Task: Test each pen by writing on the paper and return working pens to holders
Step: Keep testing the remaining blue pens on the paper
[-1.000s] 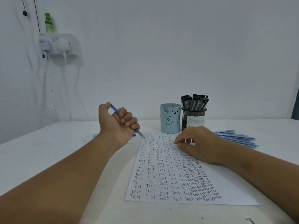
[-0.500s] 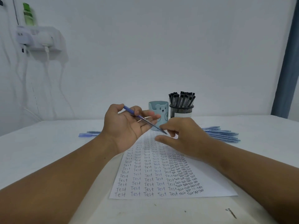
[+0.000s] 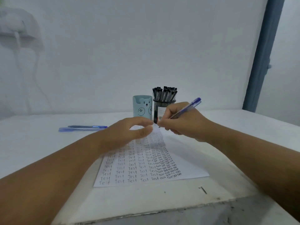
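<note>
Pen (image 3: 185,109): gripped in your right hand (image 3: 183,122), tip down-left at the paper's (image 3: 186,163) far end, cap up-right. Left hand (image 3: 128,133): loosely curled, holding nothing, just beside the tip.

Blue capped ballpoint pen (image 3: 186,109) slanted up to the right, tip down at the top of the sheet. White paper sheet (image 3: 186,164) flat on the table, packed with columns of handwritten "Test". Behind it, pale blue bear-faced pen holder (image 3: 142,106) upright, just beside black mesh pen holder (image 3: 162,109) crammed with black-capped pens (image 3: 164,93). Two blue pens (image 3: 82,127) lying side by side off to the left.
</note>
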`<state>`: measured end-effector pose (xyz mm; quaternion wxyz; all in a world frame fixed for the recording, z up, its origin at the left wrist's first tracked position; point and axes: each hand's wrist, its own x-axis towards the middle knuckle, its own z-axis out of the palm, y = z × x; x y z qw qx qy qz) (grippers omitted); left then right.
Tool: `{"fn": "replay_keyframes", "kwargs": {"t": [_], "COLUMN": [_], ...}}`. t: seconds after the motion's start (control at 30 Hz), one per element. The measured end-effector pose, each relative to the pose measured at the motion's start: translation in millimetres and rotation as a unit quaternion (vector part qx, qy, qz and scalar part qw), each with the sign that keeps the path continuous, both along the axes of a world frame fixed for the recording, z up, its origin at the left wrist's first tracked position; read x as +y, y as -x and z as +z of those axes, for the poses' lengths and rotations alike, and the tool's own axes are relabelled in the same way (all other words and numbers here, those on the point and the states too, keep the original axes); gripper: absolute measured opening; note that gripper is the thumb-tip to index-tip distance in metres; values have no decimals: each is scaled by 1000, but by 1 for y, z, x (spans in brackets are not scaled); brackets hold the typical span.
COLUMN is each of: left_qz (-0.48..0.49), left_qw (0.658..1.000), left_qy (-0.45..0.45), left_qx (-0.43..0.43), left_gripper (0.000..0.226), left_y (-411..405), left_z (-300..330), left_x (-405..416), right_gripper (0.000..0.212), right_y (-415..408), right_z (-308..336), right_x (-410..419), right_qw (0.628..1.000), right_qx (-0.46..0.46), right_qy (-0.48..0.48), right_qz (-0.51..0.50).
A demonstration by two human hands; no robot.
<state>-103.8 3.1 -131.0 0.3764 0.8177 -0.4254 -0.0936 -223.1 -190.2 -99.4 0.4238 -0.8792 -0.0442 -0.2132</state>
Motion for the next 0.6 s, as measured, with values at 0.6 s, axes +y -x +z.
{"fn": "replay_keyframes", "kwargs": {"t": [0.6], "left_qz": [-44], "left_qw": [990], "left_qy": [-118], "left_qx": [-62], "left_gripper": [77], "left_y": [10], "left_z": [-3], "left_x": [7], "right_gripper": [40], "right_y": [70], "right_z": [-37], "right_x": [14], "right_qw": [997], "right_qx": [69], "right_qy": [7], "right_qz": [38]}}
